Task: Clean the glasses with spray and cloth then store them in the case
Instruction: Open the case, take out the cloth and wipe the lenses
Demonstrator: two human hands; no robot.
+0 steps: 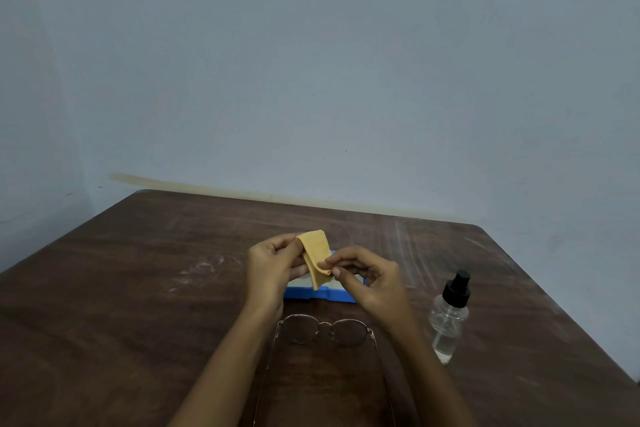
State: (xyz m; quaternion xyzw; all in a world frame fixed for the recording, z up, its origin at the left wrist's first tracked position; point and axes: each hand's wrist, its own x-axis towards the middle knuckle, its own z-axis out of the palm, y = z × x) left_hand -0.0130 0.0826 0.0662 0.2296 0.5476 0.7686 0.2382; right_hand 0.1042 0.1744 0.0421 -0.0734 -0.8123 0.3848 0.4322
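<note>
one each: cloth (315,253), case (322,295), bottle (448,319), glasses (325,329)

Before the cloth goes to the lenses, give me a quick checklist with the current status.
1. Cloth held: ok; left hand grips it and right hand pinches it, above the case.
2. Glasses reachable: ok; they lie on the table, temples unfolded.
3. Lenses sprayed: cannot tell.
4. Spray bottle upright, apart from the glasses: ok.
5. Case ready to receive: cannot tell; the hands hide much of it.
</note>
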